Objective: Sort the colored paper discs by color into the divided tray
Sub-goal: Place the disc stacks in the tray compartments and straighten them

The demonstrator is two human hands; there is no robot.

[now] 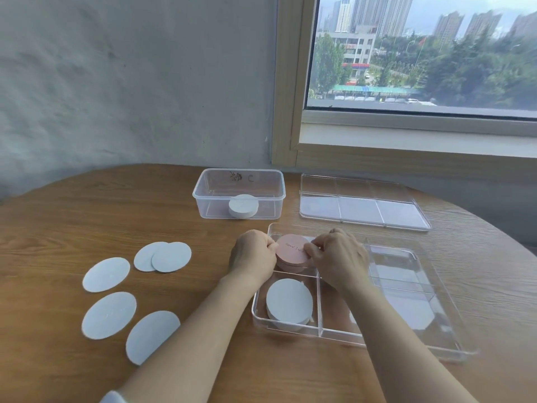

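Soft daylight is coming in through the window (421,53) on the right and is filling the room. It is looking bright but gentle. Pale light is shining off the lid (363,207) and the tray (406,263). Shadows on the table (87,205) are showing faintly. The wall (130,82) is looking gray and a bit fuzzy. The window frame is leaning near the edge, and the tray's right corner is smearing into blur.
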